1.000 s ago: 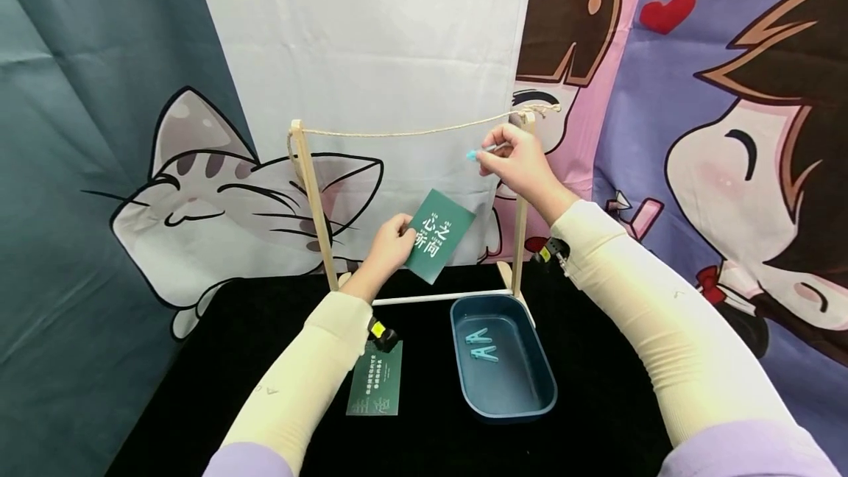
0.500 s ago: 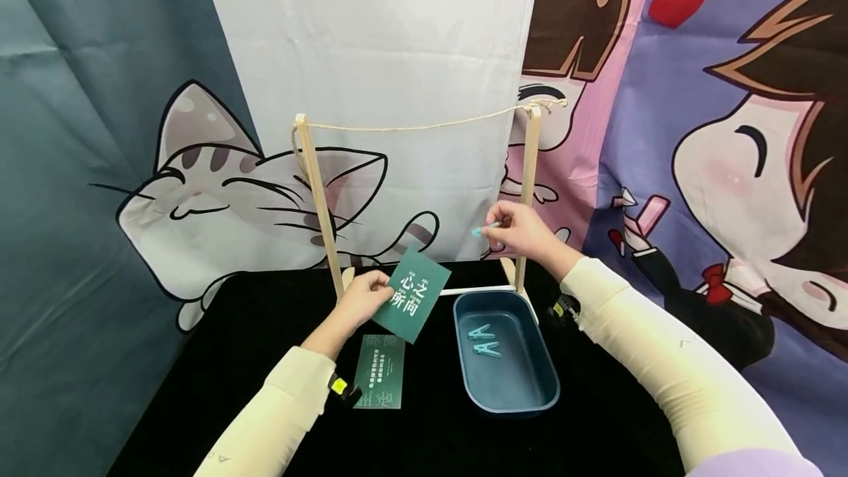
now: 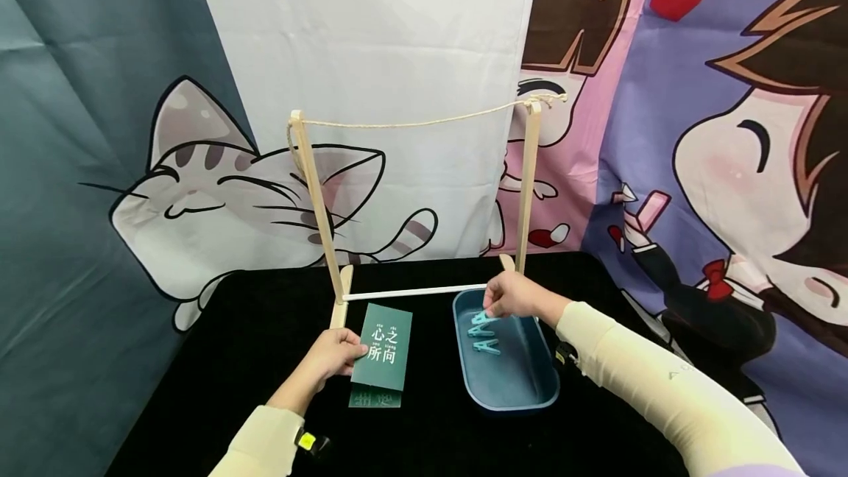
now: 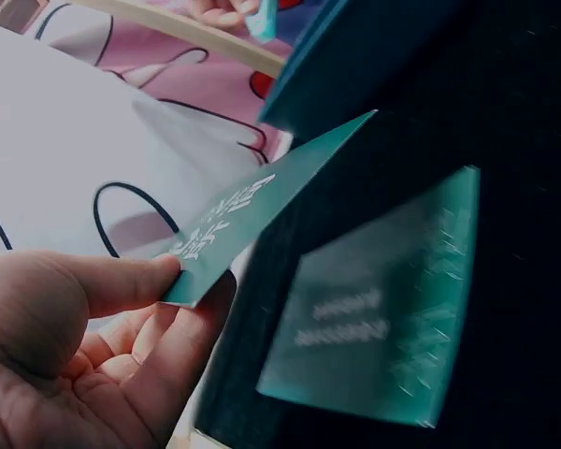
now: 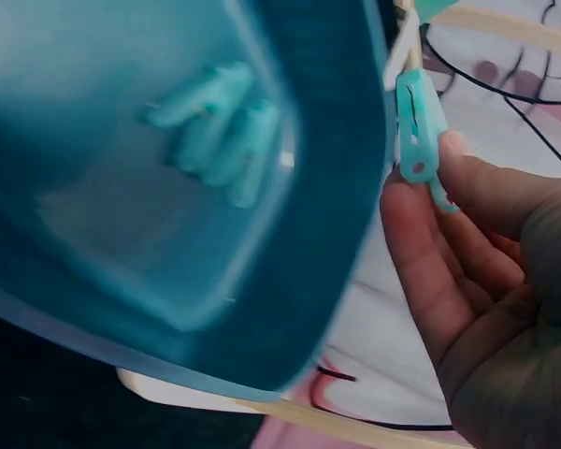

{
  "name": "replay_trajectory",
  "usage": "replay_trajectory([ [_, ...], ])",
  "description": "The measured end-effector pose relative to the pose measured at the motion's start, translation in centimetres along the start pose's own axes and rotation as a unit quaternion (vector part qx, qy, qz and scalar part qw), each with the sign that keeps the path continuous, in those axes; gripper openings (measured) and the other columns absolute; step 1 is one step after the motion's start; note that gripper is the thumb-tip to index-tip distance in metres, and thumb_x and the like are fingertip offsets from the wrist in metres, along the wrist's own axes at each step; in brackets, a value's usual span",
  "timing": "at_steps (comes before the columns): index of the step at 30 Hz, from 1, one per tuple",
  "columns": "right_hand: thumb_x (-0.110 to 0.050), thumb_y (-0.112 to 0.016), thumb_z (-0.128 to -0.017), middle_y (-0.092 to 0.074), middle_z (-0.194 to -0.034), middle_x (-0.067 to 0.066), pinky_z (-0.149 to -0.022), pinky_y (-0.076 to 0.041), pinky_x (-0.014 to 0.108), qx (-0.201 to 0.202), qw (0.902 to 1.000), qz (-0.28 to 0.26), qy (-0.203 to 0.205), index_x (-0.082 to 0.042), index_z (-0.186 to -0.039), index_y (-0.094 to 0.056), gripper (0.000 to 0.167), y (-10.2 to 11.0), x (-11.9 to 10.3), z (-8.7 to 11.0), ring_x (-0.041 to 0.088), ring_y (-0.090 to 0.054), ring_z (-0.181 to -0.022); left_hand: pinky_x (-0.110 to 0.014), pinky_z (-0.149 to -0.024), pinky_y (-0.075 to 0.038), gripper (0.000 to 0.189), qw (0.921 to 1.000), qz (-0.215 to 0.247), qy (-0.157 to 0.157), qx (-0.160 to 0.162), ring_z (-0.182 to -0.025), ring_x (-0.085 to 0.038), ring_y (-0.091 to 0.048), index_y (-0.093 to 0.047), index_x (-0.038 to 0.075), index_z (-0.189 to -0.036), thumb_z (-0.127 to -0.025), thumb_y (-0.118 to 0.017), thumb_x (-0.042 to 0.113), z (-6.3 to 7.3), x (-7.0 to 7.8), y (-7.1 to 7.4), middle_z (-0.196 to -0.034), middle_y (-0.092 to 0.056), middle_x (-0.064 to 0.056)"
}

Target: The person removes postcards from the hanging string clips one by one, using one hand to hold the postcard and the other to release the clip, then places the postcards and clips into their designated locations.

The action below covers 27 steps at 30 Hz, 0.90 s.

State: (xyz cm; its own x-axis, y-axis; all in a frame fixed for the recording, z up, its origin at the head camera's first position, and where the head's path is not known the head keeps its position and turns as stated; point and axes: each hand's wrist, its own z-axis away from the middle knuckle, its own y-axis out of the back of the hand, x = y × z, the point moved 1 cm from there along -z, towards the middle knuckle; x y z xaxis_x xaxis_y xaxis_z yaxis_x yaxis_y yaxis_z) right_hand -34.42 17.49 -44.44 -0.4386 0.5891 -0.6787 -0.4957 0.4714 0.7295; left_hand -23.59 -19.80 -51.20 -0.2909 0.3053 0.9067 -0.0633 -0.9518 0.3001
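Observation:
My left hand (image 3: 331, 357) pinches the edge of a green card (image 3: 391, 374) with white characters, thumb on top. The left wrist view has this held card (image 4: 271, 210) tilted above a second green card (image 4: 355, 309) that lies on the dark table. In the head view, the second card (image 3: 376, 398) is mostly covered. Between thumb and fingers, my right hand (image 3: 520, 295) holds a light blue clothespin (image 5: 419, 131), over the back end of a blue basin (image 3: 517, 389). Two more clothespins (image 3: 486, 347) lie on the basin's floor.
Behind the cards and basin stands a wooden frame (image 3: 318, 205) with a string (image 3: 411, 125) tied between its two posts. A white bar (image 3: 417, 291) joins them low down. Printed cloth (image 3: 411, 35) hangs at the back. Black fabric (image 3: 450, 433) covers the table.
Both hands have come down from near the string. The left one brought its card over the card on the table; the right one brought its clothespin down to the basin.

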Motion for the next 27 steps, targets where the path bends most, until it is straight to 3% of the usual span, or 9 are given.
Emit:
replay_trajectory([
  [11,-0.001,-0.080,-0.082,-0.064,-0.069,-0.004,-0.053,-0.050,0.025,-0.056,0.9962,0.046,-0.048,-0.009,-0.074,-0.070,0.015,-3.9,2.1,2.1,0.009,-0.057,-0.055,-0.031,-0.053,-0.059,0.010,0.9997,0.004,0.023,0.002,-0.058,-0.018,-0.067,-0.061,-0.003,-0.087,-0.091,-0.070,0.000,0.1,-2.3,-0.7,-0.076,-0.066,-0.013],
  [15,0.003,-0.081,-0.080,-0.063,-0.065,-0.003,-0.051,-0.050,0.023,-0.067,0.9952,0.044,-0.056,-0.008,-0.073,-0.068,0.017,-5.0,2.3,2.4,0.009,-0.058,-0.053,-0.028,-0.047,-0.055,0.014,0.9978,-0.059,0.001,0.028,-0.051,-0.014,-0.062,-0.060,0.000,-0.082,-0.089,-0.073,0.002,0.1,-2.6,-0.8,-0.069,-0.063,-0.010],
  [20,0.004,-0.077,-0.078,-0.061,-0.061,-0.006,-0.051,-0.046,0.023,-0.082,0.9932,0.067,-0.047,-0.011,-0.069,-0.066,0.021,-5.6,2.1,2.7,0.006,-0.055,-0.052,-0.027,-0.044,-0.047,0.024,0.9783,-0.192,-0.036,0.069,-0.044,-0.014,-0.053,-0.057,0.008,-0.074,-0.087,-0.076,0.011,0.3,-2.8,-0.9,-0.057,-0.056,-0.004],
  [27,-0.001,-0.077,-0.076,-0.057,-0.060,-0.011,-0.053,-0.044,0.023,-0.073,0.9871,0.138,-0.036,-0.015,-0.066,-0.066,0.021,-6.4,2.2,2.6,0.004,-0.050,-0.055,-0.028,-0.043,-0.047,0.026,0.9612,-0.253,-0.058,0.093,-0.042,-0.015,-0.054,-0.053,0.008,-0.076,-0.086,-0.076,0.012,0.6,-3.2,-1.3,-0.057,-0.054,-0.004],
])
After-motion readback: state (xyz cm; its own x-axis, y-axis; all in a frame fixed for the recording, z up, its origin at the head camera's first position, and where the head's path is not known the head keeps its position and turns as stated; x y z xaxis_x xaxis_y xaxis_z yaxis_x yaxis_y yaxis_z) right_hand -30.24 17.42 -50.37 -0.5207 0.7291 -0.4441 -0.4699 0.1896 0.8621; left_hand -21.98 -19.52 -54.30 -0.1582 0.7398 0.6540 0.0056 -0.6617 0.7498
